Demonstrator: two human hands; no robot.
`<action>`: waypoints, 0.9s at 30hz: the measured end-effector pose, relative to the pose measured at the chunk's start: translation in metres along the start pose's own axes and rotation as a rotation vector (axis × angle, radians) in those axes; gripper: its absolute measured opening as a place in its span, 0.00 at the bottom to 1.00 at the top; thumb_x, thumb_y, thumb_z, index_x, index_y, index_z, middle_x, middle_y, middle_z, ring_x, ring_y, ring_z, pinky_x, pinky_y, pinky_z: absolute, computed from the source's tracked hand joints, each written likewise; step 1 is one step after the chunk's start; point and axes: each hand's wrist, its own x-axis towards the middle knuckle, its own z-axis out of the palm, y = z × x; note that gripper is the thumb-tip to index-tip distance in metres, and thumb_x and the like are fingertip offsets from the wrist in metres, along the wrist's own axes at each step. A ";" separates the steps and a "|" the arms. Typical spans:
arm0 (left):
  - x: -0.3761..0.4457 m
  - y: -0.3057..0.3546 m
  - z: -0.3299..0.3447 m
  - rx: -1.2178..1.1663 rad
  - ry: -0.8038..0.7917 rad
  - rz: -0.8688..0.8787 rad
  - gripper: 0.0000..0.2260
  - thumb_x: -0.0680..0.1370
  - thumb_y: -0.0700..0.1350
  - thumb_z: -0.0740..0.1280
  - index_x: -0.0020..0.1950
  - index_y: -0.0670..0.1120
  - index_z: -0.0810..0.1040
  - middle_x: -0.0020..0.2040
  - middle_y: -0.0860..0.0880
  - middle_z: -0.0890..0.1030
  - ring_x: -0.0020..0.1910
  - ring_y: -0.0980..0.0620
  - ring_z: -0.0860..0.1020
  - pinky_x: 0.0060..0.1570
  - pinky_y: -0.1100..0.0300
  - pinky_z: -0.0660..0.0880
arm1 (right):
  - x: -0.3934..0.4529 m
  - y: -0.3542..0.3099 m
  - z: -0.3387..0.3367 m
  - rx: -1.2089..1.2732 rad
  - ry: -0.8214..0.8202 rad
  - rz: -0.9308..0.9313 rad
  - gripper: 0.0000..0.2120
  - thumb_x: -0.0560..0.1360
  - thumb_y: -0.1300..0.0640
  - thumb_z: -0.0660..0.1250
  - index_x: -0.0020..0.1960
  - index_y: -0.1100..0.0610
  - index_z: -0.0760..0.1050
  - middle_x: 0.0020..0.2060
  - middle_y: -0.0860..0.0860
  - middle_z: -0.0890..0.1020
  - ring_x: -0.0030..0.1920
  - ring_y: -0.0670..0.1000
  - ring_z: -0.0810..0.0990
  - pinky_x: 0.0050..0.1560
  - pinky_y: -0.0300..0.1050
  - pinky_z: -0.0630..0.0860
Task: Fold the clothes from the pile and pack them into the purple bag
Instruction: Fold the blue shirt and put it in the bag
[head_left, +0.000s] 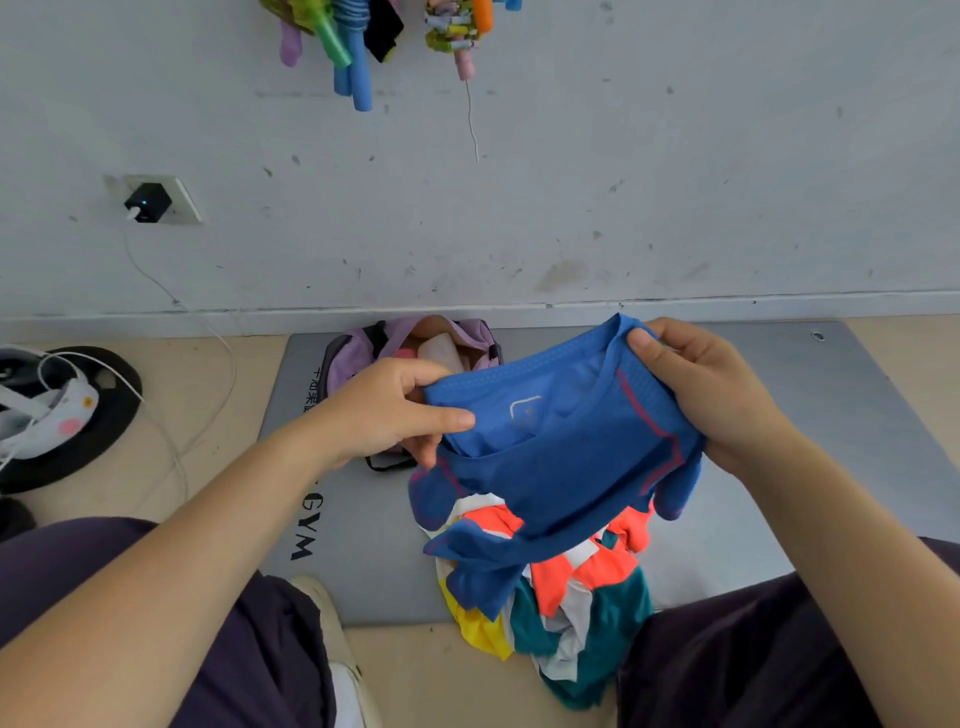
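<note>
A blue sports shirt (561, 467) with thin red seams hangs in the air between my hands, its neck opening facing me. My left hand (395, 410) pinches its left shoulder. At the right shoulder, my right hand (706, 384) grips the collar edge. Below the shirt lies the pile of clothes (576, 603), with orange, white, teal and yellow pieces. The purple bag (353, 358) stands open behind my left hand, against the wall, with pale folded items inside; my hand and the shirt cover part of it.
A grey gym mat (831, 415) carries the bag and pile. A charger (148, 201) sits in a wall socket with a white cable (218, 343) running down to a headset on a black round base (67, 415) at the left. Coloured items (358, 47) hang on the wall.
</note>
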 end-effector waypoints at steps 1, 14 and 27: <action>0.001 -0.002 -0.003 0.092 0.004 -0.009 0.07 0.73 0.45 0.76 0.47 0.45 0.81 0.31 0.48 0.81 0.28 0.48 0.80 0.33 0.60 0.77 | 0.001 0.000 -0.002 0.006 0.019 0.003 0.10 0.79 0.52 0.65 0.40 0.51 0.79 0.34 0.50 0.81 0.35 0.47 0.78 0.37 0.39 0.76; 0.002 -0.002 -0.014 0.034 0.257 0.043 0.12 0.73 0.57 0.68 0.36 0.50 0.78 0.33 0.55 0.75 0.34 0.59 0.72 0.39 0.58 0.65 | 0.012 0.008 -0.010 0.012 0.207 0.028 0.10 0.78 0.51 0.67 0.39 0.52 0.78 0.33 0.50 0.80 0.35 0.48 0.77 0.39 0.44 0.75; -0.007 0.005 -0.023 -0.181 0.274 0.131 0.11 0.67 0.55 0.74 0.46 0.53 0.84 0.45 0.52 0.86 0.44 0.55 0.82 0.48 0.59 0.77 | 0.017 0.015 -0.016 -0.057 0.258 0.065 0.10 0.77 0.50 0.68 0.39 0.53 0.80 0.33 0.49 0.81 0.34 0.47 0.78 0.40 0.45 0.76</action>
